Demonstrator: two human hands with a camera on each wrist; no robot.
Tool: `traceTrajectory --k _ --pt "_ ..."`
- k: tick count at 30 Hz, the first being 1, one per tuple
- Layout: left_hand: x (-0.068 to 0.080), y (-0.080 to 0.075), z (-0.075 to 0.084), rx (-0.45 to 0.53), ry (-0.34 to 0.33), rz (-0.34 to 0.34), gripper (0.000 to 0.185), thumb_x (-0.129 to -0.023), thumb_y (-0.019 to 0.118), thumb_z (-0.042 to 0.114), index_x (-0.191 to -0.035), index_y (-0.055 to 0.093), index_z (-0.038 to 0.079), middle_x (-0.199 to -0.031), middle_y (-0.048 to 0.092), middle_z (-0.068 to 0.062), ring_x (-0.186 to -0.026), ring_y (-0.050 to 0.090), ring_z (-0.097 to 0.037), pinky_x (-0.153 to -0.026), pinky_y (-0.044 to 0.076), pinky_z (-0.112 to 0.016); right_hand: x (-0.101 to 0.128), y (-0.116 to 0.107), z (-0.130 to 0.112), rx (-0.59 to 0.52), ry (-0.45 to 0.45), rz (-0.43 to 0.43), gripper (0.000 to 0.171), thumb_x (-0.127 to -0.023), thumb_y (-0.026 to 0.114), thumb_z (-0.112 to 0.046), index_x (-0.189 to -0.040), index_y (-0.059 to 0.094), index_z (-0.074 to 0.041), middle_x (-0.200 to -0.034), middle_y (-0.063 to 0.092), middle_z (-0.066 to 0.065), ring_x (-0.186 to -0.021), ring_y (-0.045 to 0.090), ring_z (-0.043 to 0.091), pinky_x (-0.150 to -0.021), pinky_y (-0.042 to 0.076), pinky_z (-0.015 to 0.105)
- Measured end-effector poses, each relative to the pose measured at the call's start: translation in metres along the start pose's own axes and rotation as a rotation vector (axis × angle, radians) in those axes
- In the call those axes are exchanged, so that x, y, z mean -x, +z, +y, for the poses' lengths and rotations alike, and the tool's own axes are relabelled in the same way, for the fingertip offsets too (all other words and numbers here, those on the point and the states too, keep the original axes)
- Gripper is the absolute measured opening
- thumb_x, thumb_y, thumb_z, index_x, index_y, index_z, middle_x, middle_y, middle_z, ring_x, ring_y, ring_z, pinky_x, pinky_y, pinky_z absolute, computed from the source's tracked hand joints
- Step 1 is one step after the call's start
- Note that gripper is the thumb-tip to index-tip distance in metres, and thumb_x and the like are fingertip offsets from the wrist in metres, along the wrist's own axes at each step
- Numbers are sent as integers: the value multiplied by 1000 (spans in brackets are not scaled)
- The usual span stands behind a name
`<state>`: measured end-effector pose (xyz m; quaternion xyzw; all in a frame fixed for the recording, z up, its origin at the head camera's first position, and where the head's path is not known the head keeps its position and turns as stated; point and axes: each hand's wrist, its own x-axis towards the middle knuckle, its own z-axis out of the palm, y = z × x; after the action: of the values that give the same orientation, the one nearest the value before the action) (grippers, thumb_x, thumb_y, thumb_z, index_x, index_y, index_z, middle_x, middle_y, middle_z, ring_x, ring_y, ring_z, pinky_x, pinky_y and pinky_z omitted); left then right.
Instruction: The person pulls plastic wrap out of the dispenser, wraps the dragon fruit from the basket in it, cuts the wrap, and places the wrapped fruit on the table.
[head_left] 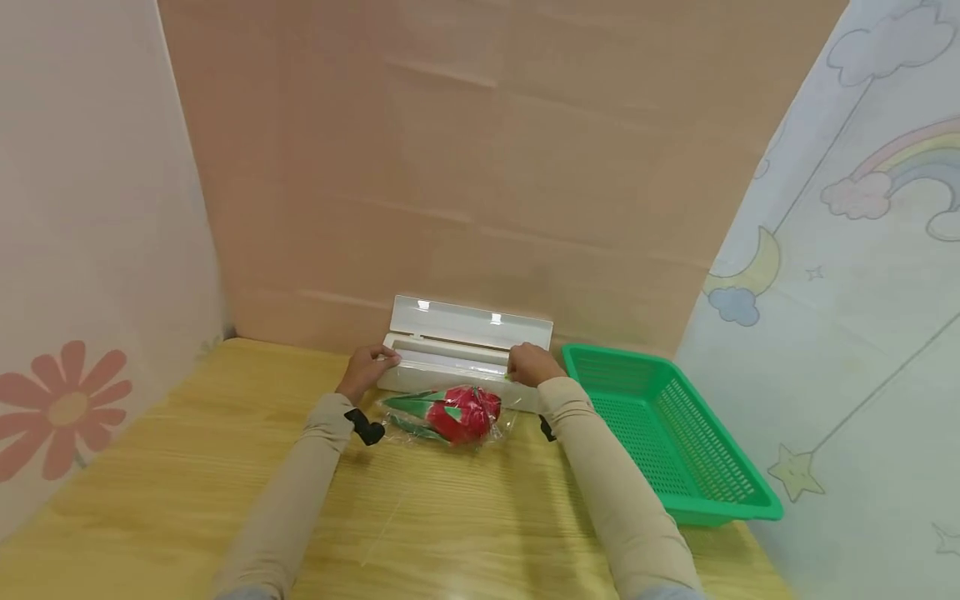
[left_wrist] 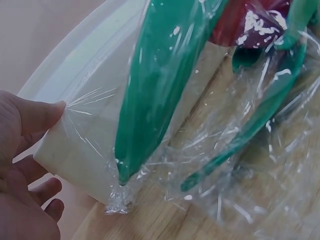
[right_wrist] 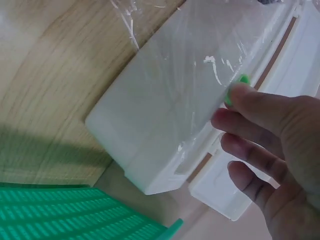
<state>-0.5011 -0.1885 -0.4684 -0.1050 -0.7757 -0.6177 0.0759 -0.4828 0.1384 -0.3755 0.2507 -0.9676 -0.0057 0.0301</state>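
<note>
A long white cling film dispenser (head_left: 405,381) lies at the back of the table with its lid (head_left: 472,321) raised. In front of it is a red fruit (head_left: 465,414) with long green scales, like a dragon fruit, covered in clear cling film (left_wrist: 90,117). My left hand (head_left: 367,368) is at the dispenser's left end. Its thumb presses the film to the edge, and creases spread from the thumb tip. At the right end, my right hand (head_left: 532,365) pinches a small green slider (right_wrist: 244,79) on the dispenser's edge, its other fingers bent beside it.
A green plastic basket (head_left: 750,507) stands to the right, close by the right forearm. Behind the dispenser rises a brown backdrop (head_left: 480,167). Patterned walls flank the wooden table (head_left: 420,525), and loose film spreads over the wood around the fruit.
</note>
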Motion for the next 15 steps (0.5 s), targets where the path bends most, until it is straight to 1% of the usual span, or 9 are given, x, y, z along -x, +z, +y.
traceTrajectory --k 3,5,7,10,13,15 --pt "-3 -2 -1 -3 -5 -19 25 -97 65 13 -110 67 -9 -124 61 -27 -134 43 -43 -109 36 -56 0 2 3 -5 -12 27 4 -85 78 -8 -87 80 -4 -85 75 7 -77 70 22 -72 58 37" --pt "-5 1 -3 3 -9 -26 25 -97 65 13 -110 68 -8 -124 60 -27 -131 45 -43 -106 38 -55 0 3 6 -2 10 24 4 -85 79 -9 -87 80 -5 -85 75 6 -78 70 22 -74 58 38" --pt "-3 1 -4 8 -10 -24 25 -97 65 13 -110 68 -8 -124 61 -26 -131 45 -43 -107 38 -56 0 5 9 -2 -3 22 4 -85 79 -9 -87 80 -6 -85 75 6 -78 70 22 -74 58 38" --pt "-2 2 -8 15 11 -25 24 -97 66 13 -108 69 -8 -120 63 -26 -131 46 -44 -107 37 -56 1 7 13 7 -27 15 5 -85 79 -10 -88 80 -6 -85 74 5 -79 69 22 -75 58 37" --pt "-3 6 -9 23 41 -30 24 -96 67 13 -107 69 -9 -117 65 -26 -131 46 -45 -108 36 -57 4 6 17 30 -39 18 5 -84 80 -10 -86 79 -6 -83 74 5 -76 69 21 -73 58 36" --pt "-4 8 -8 34 46 -24 24 -96 67 12 -107 69 -9 -116 65 -26 -130 47 -45 -109 36 -57 6 4 18 44 -48 26 6 -84 80 -11 -84 79 -5 -81 73 5 -75 68 21 -72 57 36"
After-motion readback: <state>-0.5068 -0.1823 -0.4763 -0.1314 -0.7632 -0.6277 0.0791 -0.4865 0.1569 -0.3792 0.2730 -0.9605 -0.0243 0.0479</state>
